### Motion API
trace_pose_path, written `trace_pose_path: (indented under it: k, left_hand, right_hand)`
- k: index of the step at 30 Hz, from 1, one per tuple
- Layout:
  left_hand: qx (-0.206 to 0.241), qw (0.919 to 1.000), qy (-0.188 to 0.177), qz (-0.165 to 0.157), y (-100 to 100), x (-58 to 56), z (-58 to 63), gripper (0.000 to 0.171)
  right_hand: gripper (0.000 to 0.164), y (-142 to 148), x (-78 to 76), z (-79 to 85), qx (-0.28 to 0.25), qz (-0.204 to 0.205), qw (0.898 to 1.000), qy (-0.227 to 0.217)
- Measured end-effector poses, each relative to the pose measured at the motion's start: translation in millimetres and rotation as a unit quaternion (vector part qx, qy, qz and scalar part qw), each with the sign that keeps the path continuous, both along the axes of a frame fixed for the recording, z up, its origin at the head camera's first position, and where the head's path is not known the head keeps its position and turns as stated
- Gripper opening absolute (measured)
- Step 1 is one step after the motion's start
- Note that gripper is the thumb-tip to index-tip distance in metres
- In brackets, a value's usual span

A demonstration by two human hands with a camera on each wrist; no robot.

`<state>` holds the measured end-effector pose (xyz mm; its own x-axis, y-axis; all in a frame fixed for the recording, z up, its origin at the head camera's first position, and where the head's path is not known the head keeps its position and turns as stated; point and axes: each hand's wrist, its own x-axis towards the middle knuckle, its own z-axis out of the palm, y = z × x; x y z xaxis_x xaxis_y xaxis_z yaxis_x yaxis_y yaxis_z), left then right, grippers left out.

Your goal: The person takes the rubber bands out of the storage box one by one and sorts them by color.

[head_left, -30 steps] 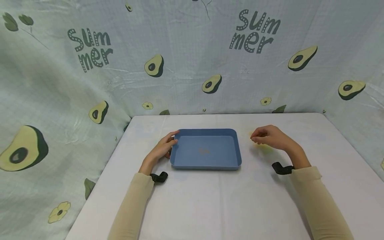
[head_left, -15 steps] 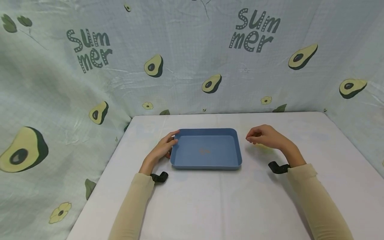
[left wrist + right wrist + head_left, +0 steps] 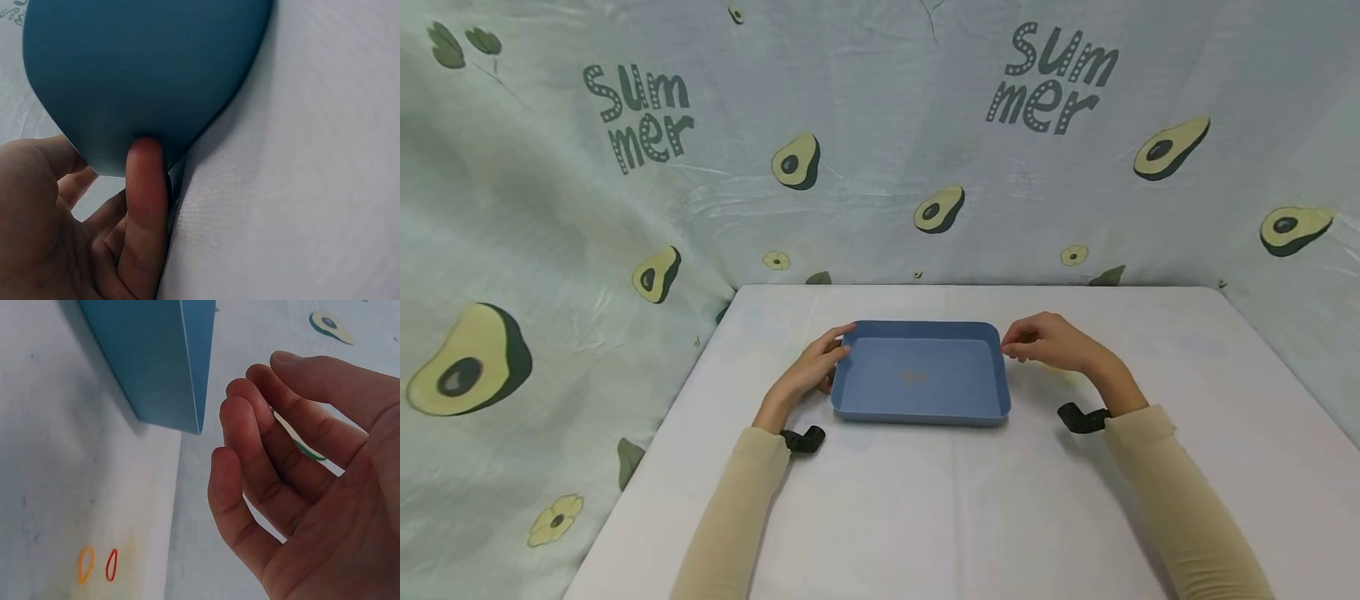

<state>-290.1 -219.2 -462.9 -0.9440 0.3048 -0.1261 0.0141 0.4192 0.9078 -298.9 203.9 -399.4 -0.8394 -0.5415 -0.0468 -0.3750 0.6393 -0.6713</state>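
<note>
A shallow blue rectangular tray (image 3: 925,415) lies on the table, with faint thin orange shapes (image 3: 913,377) on its floor, too small to make out. The left hand (image 3: 808,371) holds the tray's left end. In the left wrist view a fingertip (image 3: 147,156) presses the outside of the wall while the thumb side reaches over the rim. Beside the tray's right wall hovers the right hand (image 3: 1052,343), its fingers loosely bent. Nothing shows between those fingers in the right wrist view, and a small gap separates them from the tray wall (image 3: 156,362).
The right wrist view shows a thin orange loop (image 3: 86,565) and a thin red loop (image 3: 112,565), like rubber bands, on the white table. A patterned cloth (image 3: 865,233) hangs behind and along the sides. Black wrist cameras (image 3: 805,439) sit on both wrists.
My right hand has moved left, from apart from the tray to close beside its right wall. My left hand has stayed at the tray's left end. The head view has shifted slightly.
</note>
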Motion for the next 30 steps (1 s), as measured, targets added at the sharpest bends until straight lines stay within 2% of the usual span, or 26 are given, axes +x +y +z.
trace_pose_path:
  k: [9, 20, 21, 25, 30]
  left_hand:
    - [-0.002, 1.0000, -0.003, 0.002, 1, -0.1, -0.5, 0.048]
    - [0.000, 1.0000, -0.005, 0.007, 2, -0.7, -0.6, 0.049]
    - [-0.001, 0.9999, -0.008, 0.008, 4, 1.1, 3.3, 0.049]
    - [-0.001, 0.9999, -0.013, 0.007, 4, 1.0, 3.9, 0.049]
    - [-0.005, 0.9998, -0.014, 0.010, 1, -1.2, 0.3, 0.048]
  right_hand:
    - [0.020, -15, -2.7, 5.5, 0.009, 0.022, 1.000, 0.015]
    - [0.019, -30, -8.6, 13.9, 0.015, 0.045, 0.999, 0.001]
    - [0.019, -32, -9.5, 14.5, 0.015, 0.048, 0.999, 0.003]
    - [0.015, -38, -11.6, 16.3, 0.017, 0.059, 0.998, 0.001]
    - [0.014, -49, -16.6, 16.3, 0.022, 0.073, 0.997, -0.003]
